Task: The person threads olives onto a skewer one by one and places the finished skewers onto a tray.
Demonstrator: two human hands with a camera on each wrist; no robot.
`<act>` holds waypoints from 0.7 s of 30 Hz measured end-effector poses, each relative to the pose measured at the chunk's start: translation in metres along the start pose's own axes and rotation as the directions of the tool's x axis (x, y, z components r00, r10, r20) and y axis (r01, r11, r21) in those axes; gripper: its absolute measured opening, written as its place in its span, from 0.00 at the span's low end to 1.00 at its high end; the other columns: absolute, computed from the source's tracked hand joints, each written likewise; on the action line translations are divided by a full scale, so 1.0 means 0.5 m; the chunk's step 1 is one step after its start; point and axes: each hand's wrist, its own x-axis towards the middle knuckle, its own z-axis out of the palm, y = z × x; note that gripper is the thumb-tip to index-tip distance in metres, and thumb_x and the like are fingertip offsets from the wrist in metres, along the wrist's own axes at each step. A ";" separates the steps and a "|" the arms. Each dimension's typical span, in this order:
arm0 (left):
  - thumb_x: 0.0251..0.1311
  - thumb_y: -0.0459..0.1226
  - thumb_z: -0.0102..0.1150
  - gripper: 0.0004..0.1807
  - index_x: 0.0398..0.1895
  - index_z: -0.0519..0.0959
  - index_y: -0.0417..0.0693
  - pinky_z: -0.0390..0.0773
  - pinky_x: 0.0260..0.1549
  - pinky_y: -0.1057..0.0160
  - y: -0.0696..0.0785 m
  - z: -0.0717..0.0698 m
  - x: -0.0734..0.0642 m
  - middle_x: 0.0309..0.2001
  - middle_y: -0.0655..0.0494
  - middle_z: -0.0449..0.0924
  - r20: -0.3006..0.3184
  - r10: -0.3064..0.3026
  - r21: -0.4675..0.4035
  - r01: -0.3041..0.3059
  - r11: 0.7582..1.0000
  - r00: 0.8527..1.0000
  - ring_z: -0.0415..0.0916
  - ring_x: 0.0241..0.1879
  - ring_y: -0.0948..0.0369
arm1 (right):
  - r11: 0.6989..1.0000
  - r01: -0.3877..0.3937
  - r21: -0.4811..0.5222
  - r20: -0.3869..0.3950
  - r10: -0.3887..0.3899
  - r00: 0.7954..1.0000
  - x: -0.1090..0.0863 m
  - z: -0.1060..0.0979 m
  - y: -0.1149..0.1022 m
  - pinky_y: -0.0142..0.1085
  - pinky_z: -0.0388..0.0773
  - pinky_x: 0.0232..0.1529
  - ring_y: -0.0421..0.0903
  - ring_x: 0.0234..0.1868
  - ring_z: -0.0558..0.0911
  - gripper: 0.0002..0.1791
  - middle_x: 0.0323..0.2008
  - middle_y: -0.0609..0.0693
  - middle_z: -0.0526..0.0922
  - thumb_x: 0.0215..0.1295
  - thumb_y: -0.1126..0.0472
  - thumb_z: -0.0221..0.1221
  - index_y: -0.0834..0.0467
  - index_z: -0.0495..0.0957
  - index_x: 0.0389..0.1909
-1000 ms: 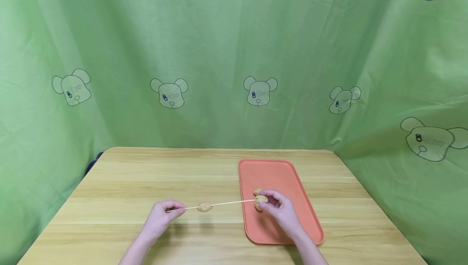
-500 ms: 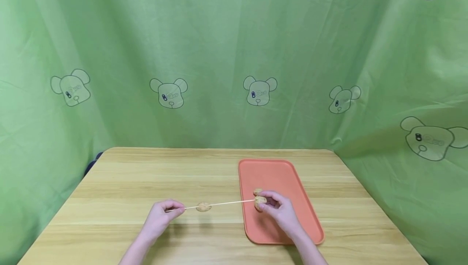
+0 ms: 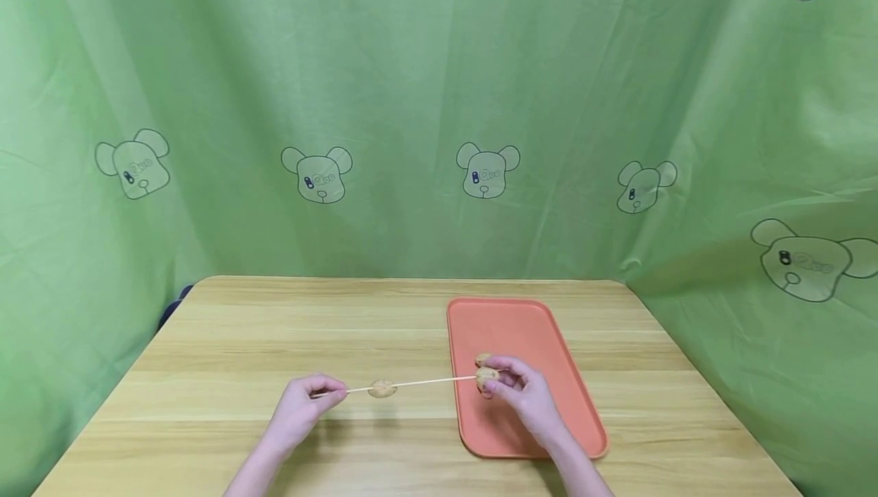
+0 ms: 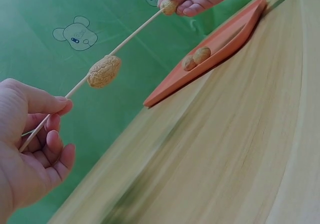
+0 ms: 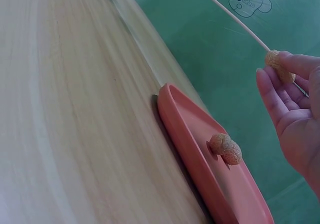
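My left hand (image 3: 302, 405) pinches a thin wooden skewer (image 3: 432, 381) between thumb and fingers near its left end. Threaded along the skewer is a tan, wrinkled, peanut-shaped piece (image 4: 104, 71), a short way beyond the left fingertips. At the far end my right hand (image 3: 524, 390) grips a second such piece (image 5: 279, 66) between thumb and fingers. The skewer runs into this piece, and a bit of stick shows past it among the fingers. A third two-lobed piece (image 5: 225, 149) lies on the pink tray (image 3: 507, 325), partly hidden by the right hand in the head view.
The tray stands on the right half of a light wood table (image 3: 274, 329), with a raised rim all round. Both hands are held above the table surface. A green curtain (image 3: 398, 101) printed with bear heads hangs behind and on both sides.
The piece in the right hand has shifted slightly left along the skewer, and stick now shows beyond it. The left hand stays nearly still.
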 end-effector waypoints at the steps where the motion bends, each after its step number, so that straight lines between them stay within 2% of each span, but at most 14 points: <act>1: 0.52 0.30 0.61 0.06 0.32 0.80 0.34 0.72 0.36 0.65 -0.001 -0.001 -0.001 0.33 0.46 0.81 0.002 0.003 -0.001 -0.003 1.000 1.000 0.74 0.33 0.61 | 1.000 -0.008 0.011 0.002 0.008 1.000 0.000 0.000 0.000 0.38 0.79 0.37 0.44 0.36 0.82 0.22 0.45 0.47 0.81 0.55 0.73 0.60 0.80 0.66 0.48; 8: 0.52 0.30 0.62 0.06 0.31 0.80 0.34 0.72 0.36 0.65 0.003 0.003 -0.001 0.32 0.48 0.81 0.010 0.017 0.000 -0.017 1.000 1.000 0.74 0.33 0.62 | 0.999 -0.020 0.051 0.020 0.019 1.000 0.002 0.008 0.004 0.36 0.79 0.37 0.42 0.34 0.81 0.23 0.44 0.47 0.80 0.55 0.74 0.59 0.84 0.64 0.47; 13: 0.51 0.30 0.63 0.06 0.31 0.80 0.34 0.72 0.35 0.66 0.009 0.010 -0.001 0.31 0.48 0.80 0.020 0.020 0.004 -0.020 1.000 1.000 0.74 0.32 0.62 | 0.998 -0.031 0.061 0.030 0.029 0.999 0.004 0.016 0.005 0.36 0.79 0.37 0.41 0.34 0.81 0.24 0.40 0.50 0.80 0.55 0.74 0.59 0.84 0.62 0.48; 21: 0.51 0.29 0.62 0.05 0.30 0.80 0.34 0.73 0.34 0.66 0.010 0.015 -0.004 0.31 0.48 0.80 0.009 0.032 0.011 -0.032 0.999 0.999 0.74 0.31 0.62 | 0.998 -0.047 0.045 0.013 0.046 0.999 0.003 0.023 0.003 0.36 0.79 0.38 0.42 0.33 0.81 0.23 0.37 0.53 0.79 0.54 0.73 0.60 0.82 0.65 0.48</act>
